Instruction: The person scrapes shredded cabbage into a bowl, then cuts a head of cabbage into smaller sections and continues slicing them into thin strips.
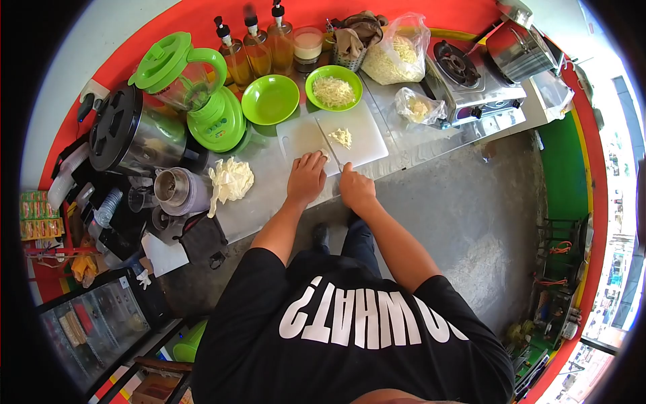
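A white cutting board [367,131] lies at the counter's near edge. My right hand [357,187] is closed around a knife [328,143], whose thin blade points away from me across the board. Just left of the blade, my left hand [307,178] rests on the board with its fingers bent over a small pale piece [326,155], partly hidden. To the right of the blade sits a little heap of pale cut strips [342,137]. Behind the board, a green bowl [348,81] holds more pale shreds. Beside it stands another green bowl [270,99] with nothing visible inside.
A green blender [215,118], a crumpled cream-coloured plastic bag [231,180] and a steel-topped grinder [176,190] stand left. Pump bottles [257,48] line the wall. At right are a large bag of pale shreds [397,57], a smaller bag [418,108] and a gas stove [478,84].
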A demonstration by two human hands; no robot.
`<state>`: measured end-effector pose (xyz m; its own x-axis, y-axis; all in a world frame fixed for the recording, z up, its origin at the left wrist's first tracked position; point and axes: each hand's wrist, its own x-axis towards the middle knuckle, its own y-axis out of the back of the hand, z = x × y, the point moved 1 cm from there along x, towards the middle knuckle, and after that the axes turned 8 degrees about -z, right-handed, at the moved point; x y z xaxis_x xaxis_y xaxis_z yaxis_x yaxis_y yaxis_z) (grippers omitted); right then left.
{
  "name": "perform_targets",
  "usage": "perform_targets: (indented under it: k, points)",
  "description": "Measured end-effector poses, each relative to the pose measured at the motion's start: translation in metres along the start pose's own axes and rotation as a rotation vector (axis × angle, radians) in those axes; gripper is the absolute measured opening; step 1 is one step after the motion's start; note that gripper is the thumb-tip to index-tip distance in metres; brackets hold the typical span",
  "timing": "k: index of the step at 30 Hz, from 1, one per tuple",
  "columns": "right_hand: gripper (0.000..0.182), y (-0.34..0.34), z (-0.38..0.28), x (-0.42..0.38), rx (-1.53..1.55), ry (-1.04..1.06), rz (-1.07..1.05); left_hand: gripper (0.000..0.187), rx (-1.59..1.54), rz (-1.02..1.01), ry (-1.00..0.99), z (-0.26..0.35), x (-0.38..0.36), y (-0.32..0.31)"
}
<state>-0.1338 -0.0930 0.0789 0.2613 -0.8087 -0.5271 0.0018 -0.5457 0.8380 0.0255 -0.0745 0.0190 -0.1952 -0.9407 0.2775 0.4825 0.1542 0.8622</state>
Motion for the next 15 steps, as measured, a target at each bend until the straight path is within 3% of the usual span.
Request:
perform_targets:
  k: [6,12,15]
  points:
    - [0.034,-0.027,-0.013,-0.006,0.17,-0.086,-0.048,0.032,-0.01,-0.005,0.002,-0.002,0.001,0.0]
    - [0.031,-0.01,-0.006,0.002,0.026,0.037,0.066,0.031,-0.032,0.018,0.018,0.002,0.001,0.003]
    - [0.03,-0.016,-0.011,-0.008,0.111,-0.025,-0.019,0.03,-0.043,0.008,0.009,0.001,0.001,0.003]
